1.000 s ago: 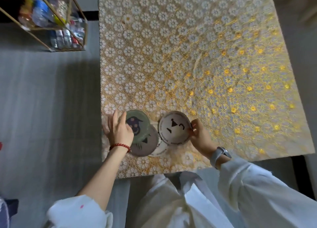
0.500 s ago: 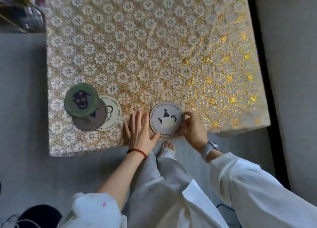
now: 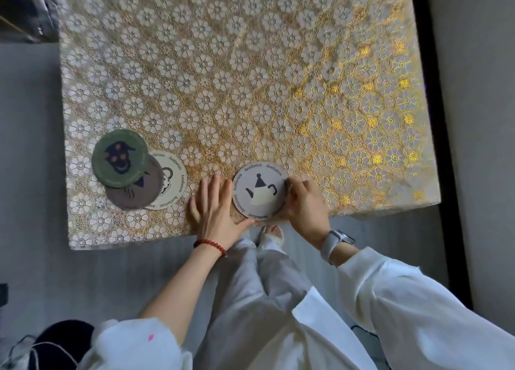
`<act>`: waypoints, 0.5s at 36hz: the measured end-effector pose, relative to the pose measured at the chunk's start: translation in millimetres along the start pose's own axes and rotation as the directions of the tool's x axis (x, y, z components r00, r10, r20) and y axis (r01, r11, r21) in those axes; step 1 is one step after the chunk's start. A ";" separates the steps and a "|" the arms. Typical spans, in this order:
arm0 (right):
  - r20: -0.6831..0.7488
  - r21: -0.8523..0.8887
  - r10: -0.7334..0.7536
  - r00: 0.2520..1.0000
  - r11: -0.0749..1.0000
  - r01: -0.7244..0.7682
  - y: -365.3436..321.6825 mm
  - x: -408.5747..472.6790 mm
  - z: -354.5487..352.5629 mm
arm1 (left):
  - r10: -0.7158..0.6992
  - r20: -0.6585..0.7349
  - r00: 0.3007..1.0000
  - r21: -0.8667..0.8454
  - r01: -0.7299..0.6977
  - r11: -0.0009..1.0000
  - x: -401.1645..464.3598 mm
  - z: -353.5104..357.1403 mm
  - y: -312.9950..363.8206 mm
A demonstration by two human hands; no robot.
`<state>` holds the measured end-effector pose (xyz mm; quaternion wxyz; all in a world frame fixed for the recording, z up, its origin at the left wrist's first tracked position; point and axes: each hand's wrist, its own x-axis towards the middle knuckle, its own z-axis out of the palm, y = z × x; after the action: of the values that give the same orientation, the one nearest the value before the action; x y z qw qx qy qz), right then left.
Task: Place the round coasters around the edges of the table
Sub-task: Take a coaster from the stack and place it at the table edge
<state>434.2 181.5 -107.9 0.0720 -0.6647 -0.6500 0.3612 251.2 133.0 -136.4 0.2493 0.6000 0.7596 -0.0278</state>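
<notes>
A pale grey round coaster with a teapot picture (image 3: 259, 191) lies flat near the table's near edge. My right hand (image 3: 305, 202) pinches its right rim. My left hand (image 3: 214, 212) lies flat on the cloth beside its left rim, fingers spread, thumb under its lower edge. To the left sits an overlapping pile: a green coaster (image 3: 119, 158) on top, a brown coaster (image 3: 136, 188) under it, a cream coaster (image 3: 171, 178) lowest. The table (image 3: 250, 77) wears a gold and white flower-lace cloth.
A wire rack (image 3: 25, 10) with blurred items stands off the table's far left corner. A dark strip (image 3: 437, 146) runs along the table's right side. My legs and a slippered foot (image 3: 271, 234) are below the near edge. A dark bag (image 3: 55, 339) lies at bottom left.
The teapot coaster left the pile and moved right along the near edge with my right hand. My left hand left the pile and now lies beside this coaster.
</notes>
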 end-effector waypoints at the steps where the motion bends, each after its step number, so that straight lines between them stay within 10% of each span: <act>1: 0.004 0.009 0.000 1.000 1.000 0.000 -0.5 -0.8 0.6 | 0.002 -0.002 1.000 -0.001 -0.002 1.000 -0.5 -1.0 -1.6; 18: 0.021 0.016 -0.030 0.999 0.999 0.029 0.0 -3.2 4.5 | 0.024 -0.021 0.999 -0.047 -0.025 0.999 -1.7 -4.9 -6.4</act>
<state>431.9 176.9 -110.0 0.0755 -0.6505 -0.6576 0.3724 243.8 131.3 -133.1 0.2558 0.6035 0.7552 -0.0008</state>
